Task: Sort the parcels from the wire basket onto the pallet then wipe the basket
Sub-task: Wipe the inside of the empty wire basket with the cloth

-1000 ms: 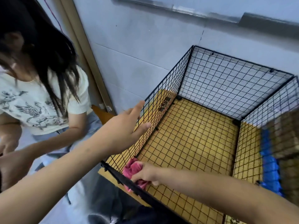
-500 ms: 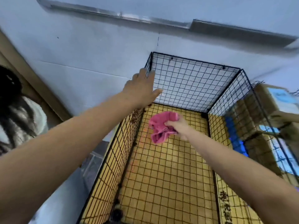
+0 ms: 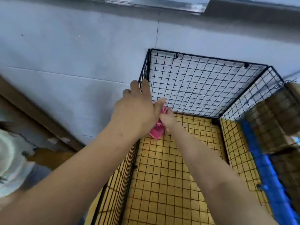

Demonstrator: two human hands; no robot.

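Against the pale wall [image 3: 81, 65] stands the black square-mesh wire basket [image 3: 203, 88], the right hand [image 3: 168, 119] clutching a crumpled pink cloth [image 3: 156, 131] in its far-left corner, the left hand [image 3: 136, 111] straight-fingered at the left rim.

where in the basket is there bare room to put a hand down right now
The wire basket floor is bare from the near edge to the far right corner, between its side walls. The far left corner is crowded: right hand gripping the pink cloth, left hand at the rim.
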